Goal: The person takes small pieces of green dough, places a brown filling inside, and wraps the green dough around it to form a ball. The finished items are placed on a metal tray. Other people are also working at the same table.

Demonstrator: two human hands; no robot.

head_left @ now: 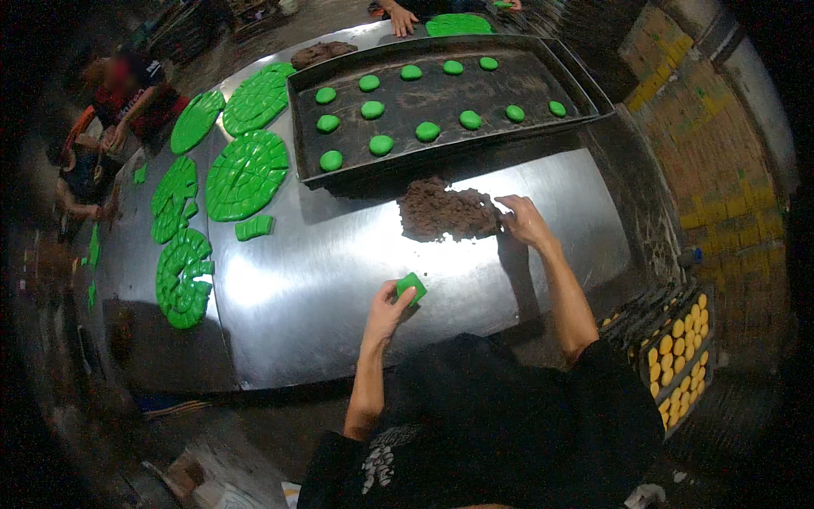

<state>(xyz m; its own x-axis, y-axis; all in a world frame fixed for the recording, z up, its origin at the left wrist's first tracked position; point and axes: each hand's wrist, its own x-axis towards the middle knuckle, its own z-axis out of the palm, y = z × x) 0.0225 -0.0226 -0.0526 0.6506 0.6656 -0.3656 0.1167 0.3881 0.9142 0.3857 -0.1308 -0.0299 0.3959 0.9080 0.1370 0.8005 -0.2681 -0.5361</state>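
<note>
Green dough piece [411, 289], squarish, pinched between the thumb and fingers of the person's left hand [393, 304], over the near part of the metal surface [314, 327]. Right hand [526, 222], fingers slightly bent, reaches the right edge of a brown crumbly mass [445, 210]; from where I stand, I cannot tell whether it grips any. Beyond the mass, a dark tray [509, 89] holds green rounds [427, 131]; to the left lie scored green discs [246, 174].
</note>
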